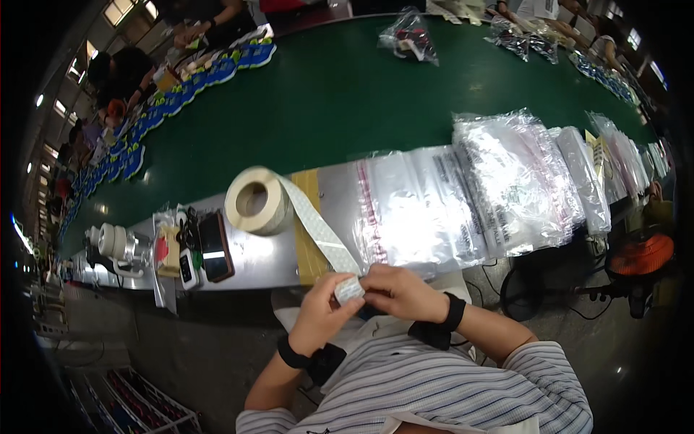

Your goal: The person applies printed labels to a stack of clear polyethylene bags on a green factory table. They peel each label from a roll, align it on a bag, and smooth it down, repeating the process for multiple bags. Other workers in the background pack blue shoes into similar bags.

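Note:
A large roll of white label stickers (246,210) stands on the metal table edge in front of me, and its strip (322,228) runs down toward my hands. My left hand (322,307) is closed on a small curled end of the label strip (349,290). My right hand (403,292) is pinched at the right side of that curled end; its fingertips are partly hidden, but they appear to grip the strip. Just beyond my right hand lie flat clear plastic bags (419,206) with red and dark printing.
A thicker stack of clear bags (513,181) sits to the right, near an orange fan (642,254). At left are a phone (215,246), a small white device (189,269) and a white handled gadget (116,242). Beyond runs a green conveyor belt (318,94) with blue packages (173,98) and co-workers along it.

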Available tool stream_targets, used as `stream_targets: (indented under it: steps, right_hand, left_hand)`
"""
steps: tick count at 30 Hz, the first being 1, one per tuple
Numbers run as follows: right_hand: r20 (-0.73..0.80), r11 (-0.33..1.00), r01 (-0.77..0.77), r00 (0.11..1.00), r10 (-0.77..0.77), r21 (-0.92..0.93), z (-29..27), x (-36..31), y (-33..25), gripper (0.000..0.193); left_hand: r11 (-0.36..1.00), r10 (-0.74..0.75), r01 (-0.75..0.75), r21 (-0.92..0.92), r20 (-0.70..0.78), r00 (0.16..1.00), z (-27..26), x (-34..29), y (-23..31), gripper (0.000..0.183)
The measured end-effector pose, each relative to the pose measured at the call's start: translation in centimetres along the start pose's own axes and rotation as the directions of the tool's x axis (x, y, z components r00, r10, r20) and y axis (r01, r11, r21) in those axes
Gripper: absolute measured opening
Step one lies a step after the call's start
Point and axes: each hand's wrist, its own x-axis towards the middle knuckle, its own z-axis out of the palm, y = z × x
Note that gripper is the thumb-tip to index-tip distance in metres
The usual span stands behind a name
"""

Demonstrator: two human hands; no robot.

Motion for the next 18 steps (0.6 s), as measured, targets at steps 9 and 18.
stream_targets:
  steps: [9, 18]
  right_hand:
    - [0.147, 1.000, -0.015, 0.989, 0.017, -0.018, -0.9, 1.9, -0.9, 0.030]
    - [-0.023, 0.986, -0.040, 0.999, 0.045, 0.161, -0.2, 2.8, -0.9, 0.010]
  left_hand:
    - [0.947, 0.064, -0.044, 0.317, -0.052, 0.997, -1.4, -0.2, 1.6, 0.027]
    - [0.923, 0.301, -0.237, 0.305, -0.186, 0.935, -0.7, -0.3, 2.1, 0.027]
